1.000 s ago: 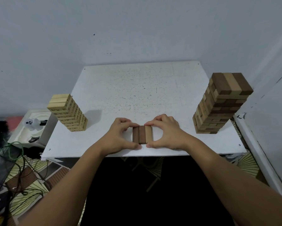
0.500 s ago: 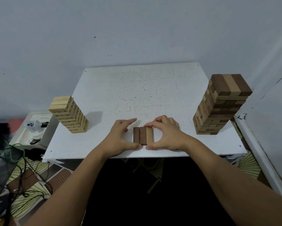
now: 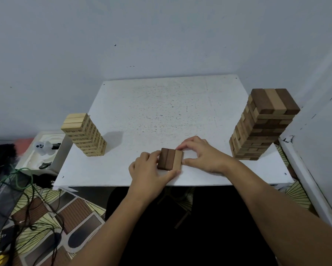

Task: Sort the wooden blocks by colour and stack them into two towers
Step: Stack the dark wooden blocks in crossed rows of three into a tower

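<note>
blocks in hand: we have a row of three blocks (image 3: 170,159), two dark and one light, lying on the white table (image 3: 151,104) near its front edge, squeezed between both hands.
light tower: well off to the left of our grip, the pale stack (image 3: 84,134) stands upright near the table's left edge.
left hand: our left hand (image 3: 149,170) is curled round the row's dark side, thumb under the near end, so it is grasping the row.
right hand: our right hand (image 3: 201,156) pinches the light side, fingertips on the far corner and thumb at the near one.
mixed tower: well to the right of the grip, the tall stack (image 3: 261,127) mixes dark and light layers.
doing it well: we judge the light block wants pulling out from the two dark ones; press evenly and keep the row flat, so nothing skews.
change: half a second ago our left fingers were spread beside the row; now they have closed on it, and the row looks slightly turned.
</note>
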The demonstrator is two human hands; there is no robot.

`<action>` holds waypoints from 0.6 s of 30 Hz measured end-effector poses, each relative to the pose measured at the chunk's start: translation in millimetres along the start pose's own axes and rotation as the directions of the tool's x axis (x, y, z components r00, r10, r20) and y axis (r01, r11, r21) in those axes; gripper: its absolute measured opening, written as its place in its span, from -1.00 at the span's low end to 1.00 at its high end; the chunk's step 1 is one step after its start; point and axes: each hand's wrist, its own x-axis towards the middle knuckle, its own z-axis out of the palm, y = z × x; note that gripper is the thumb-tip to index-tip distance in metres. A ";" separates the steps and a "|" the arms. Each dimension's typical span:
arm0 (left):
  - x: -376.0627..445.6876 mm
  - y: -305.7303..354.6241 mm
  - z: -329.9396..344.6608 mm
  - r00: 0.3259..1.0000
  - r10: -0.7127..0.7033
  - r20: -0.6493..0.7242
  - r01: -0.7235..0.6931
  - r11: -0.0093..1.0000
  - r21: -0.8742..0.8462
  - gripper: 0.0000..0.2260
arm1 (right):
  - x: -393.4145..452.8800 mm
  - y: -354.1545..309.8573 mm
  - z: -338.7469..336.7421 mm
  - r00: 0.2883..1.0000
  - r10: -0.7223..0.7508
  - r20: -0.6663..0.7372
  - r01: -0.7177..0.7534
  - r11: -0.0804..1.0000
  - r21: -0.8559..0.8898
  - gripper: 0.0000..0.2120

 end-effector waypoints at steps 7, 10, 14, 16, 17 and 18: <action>26.2 7.4 -19.4 0.980 0.055 0.189 -0.084 0.985 0.148 -0.30 | -0.1 0.9 5.4 0.998 -0.003 -0.062 0.003 1.000 0.001 -0.60; 41.6 2.7 -33.3 0.940 0.127 0.318 -0.178 0.975 0.134 -0.23 | -1.8 -0.1 4.0 0.997 0.017 -0.072 -0.016 1.000 0.025 -0.50; 48.4 -8.3 -42.2 0.923 0.188 0.335 -0.203 0.979 0.009 -0.20 | -2.8 -1.8 5.7 0.995 0.042 -0.087 -0.037 0.998 0.059 -0.37; 44.9 -17.9 -41.1 0.944 0.160 0.290 -0.143 0.987 -0.078 -0.16 | -4.6 -2.4 5.3 0.995 0.051 -0.089 -0.043 0.995 0.092 -0.32; 42.4 -22.4 -39.2 0.954 0.139 0.265 -0.114 0.988 -0.108 -0.15 | -5.6 -2.6 4.4 0.995 0.053 -0.086 -0.044 0.993 0.105 -0.31; 39.6 -26.4 -36.6 0.964 0.121 0.238 -0.092 0.987 -0.128 -0.15 | -6.7 -2.9 3.8 0.995 0.054 -0.081 -0.045 0.993 0.110 -0.31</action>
